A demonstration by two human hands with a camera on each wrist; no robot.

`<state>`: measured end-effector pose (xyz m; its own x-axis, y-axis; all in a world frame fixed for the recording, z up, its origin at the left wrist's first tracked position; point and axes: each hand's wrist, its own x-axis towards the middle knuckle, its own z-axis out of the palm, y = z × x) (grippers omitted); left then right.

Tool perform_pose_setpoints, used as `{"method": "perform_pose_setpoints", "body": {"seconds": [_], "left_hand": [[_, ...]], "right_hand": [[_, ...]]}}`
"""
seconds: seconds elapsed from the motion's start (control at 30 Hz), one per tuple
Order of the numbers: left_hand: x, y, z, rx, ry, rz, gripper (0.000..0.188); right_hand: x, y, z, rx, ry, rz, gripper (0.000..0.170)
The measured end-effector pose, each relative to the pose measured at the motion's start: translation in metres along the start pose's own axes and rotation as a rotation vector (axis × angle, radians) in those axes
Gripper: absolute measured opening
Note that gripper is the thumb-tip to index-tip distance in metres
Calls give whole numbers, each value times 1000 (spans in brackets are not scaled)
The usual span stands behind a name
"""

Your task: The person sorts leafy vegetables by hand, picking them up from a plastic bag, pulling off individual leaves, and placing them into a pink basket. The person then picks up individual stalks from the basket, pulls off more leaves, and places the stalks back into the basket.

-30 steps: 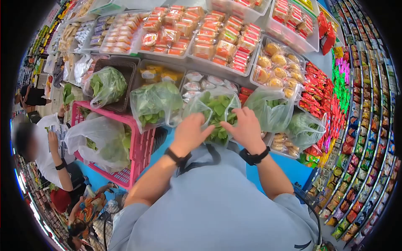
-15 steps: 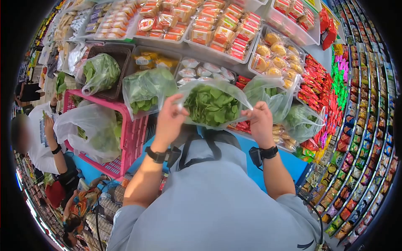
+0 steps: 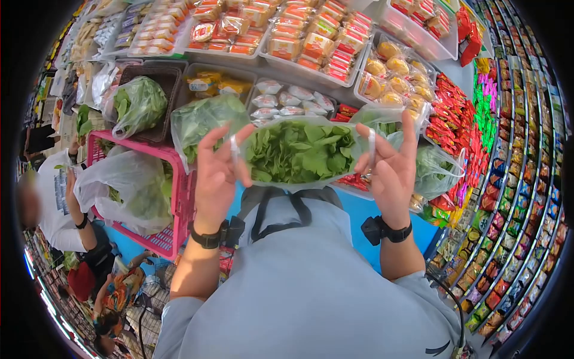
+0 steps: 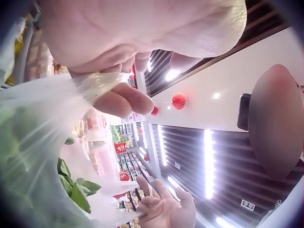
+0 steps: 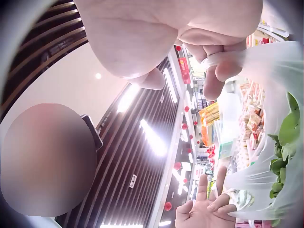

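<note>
A clear plastic bag (image 3: 299, 181) of leafy greens (image 3: 302, 149) is stretched open between my two hands in the head view. My left hand (image 3: 218, 173) holds one handle loop, which runs between its fingers. On the other side, my right hand (image 3: 391, 170) holds the second loop, with some fingers spread and others hooked through the plastic. In the left wrist view the twisted handle (image 4: 102, 83) passes between the fingers. The right wrist view likewise shows the stretched film (image 5: 270, 66) gathered at the fingers.
More bagged greens lie to the left (image 3: 209, 122) and right (image 3: 439, 170). A pink basket (image 3: 179, 197) with another bag stands at the left. Trays of packaged cakes (image 3: 317, 45) fill the back. Snack shelves (image 3: 514, 197) line the right. A person in a white shirt (image 3: 54, 206) is at the left.
My hands have moved apart from close over the bag, pulling its handles outward. The bag has spread wide, so more of the greens show. The fingers now hook the loops.
</note>
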<state>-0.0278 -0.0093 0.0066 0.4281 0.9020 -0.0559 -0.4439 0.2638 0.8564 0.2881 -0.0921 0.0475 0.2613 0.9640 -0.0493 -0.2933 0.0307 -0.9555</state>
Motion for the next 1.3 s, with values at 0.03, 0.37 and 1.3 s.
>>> {"method": "perform_pose_setpoints", "body": {"seconds": [0.03, 0.37, 1.3], "left_hand": [[-1, 6, 3, -13, -8, 13, 80], [-2, 39, 19, -43, -69, 45, 66], [-19, 68, 20, -43, -138, 91, 61]], "right_hand": [[-1, -6, 1, -4, -7, -18, 97], [-6, -27, 0, -41, 6, -128, 98], [-10, -33, 0, -49, -83, -259, 112]]}}
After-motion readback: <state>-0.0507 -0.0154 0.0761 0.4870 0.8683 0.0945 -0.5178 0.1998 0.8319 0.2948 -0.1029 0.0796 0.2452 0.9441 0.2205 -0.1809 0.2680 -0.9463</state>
